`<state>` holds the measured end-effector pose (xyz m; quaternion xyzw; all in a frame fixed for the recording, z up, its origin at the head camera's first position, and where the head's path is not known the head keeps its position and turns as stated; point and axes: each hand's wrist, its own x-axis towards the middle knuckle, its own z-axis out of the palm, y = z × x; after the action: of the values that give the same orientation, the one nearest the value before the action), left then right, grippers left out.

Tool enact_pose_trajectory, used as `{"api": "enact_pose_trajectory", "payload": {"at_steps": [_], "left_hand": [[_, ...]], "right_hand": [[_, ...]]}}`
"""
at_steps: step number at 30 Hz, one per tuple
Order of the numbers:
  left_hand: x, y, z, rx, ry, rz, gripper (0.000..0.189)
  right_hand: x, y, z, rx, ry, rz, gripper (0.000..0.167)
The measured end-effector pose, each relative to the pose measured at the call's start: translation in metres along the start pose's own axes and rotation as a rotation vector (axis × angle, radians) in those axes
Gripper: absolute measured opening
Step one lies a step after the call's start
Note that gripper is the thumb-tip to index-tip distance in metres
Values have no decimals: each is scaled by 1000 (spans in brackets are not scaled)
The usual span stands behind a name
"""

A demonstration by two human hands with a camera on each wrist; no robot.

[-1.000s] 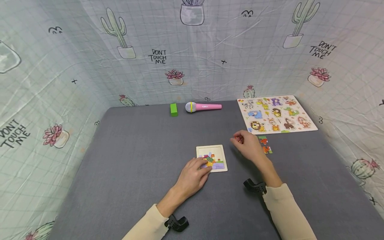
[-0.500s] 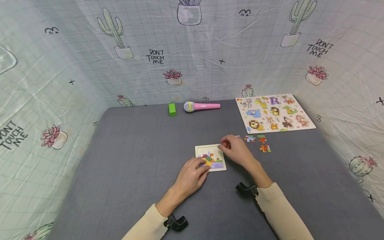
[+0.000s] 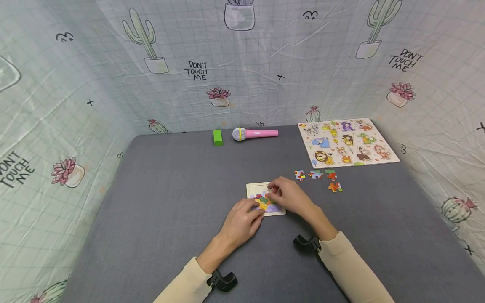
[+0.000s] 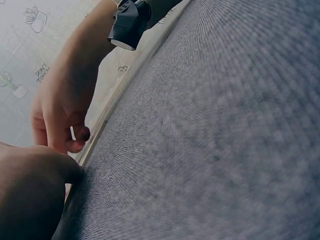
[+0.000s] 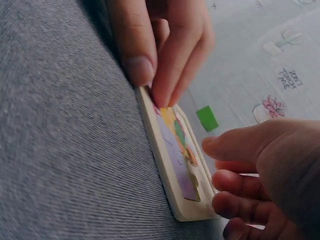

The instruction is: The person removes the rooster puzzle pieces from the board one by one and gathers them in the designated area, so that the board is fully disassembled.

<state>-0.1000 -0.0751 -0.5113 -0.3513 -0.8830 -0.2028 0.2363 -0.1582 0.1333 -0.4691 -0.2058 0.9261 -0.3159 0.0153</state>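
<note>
A small square wooden jigsaw board [image 3: 261, 185] lies on the grey table, its lower part filled with colourful pieces. My left hand [image 3: 242, 223] holds its near left corner, thumb at the edge and fingers on the picture, as the right wrist view shows. My right hand [image 3: 291, 195] is over the board's right side, thumb and fingers loosely bent and apart. No piece shows between the right fingers [image 5: 235, 182]. Loose jigsaw pieces lie beyond this hand: a red and yellow one [image 3: 299, 175], a bluish one [image 3: 315, 174] and two orange ones [image 3: 335, 187].
At the back right lies a large animal puzzle board [image 3: 346, 143]. A pink toy microphone [image 3: 261, 134] and a green block [image 3: 217, 137] lie along the back edge. Patterned cloth [image 3: 250, 80] walls in the table [image 3: 170, 189] at the back and sides.
My right hand has moved left and nearer, from beside the loose pieces to over the jigsaw board, uncovering the loose pieces. My left hand stays on the board.
</note>
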Motion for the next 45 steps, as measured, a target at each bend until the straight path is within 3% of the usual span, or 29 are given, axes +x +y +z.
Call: {"api": "enact_pose_trajectory", "payload": {"at_steps": [5, 12, 22, 32, 45], "left_hand": [[0, 0, 0, 8, -3, 0, 10], [0, 1, -1, 5, -8, 0, 11], [0, -2, 1, -5, 32, 13, 9], [-1, -2, 2, 29, 16, 24, 10], [0, -1, 1, 3, 12, 10, 11]], "right_hand": [[-2, -2, 3, -38, -48, -1, 23], [-4, 0, 4, -62, -37, -48, 26], [-6, -3, 5, -64, -89, 9, 27], [-5, 0, 6, -41, -92, 3, 25], [-1, 3, 5, 18, -120, 20, 28]]}}
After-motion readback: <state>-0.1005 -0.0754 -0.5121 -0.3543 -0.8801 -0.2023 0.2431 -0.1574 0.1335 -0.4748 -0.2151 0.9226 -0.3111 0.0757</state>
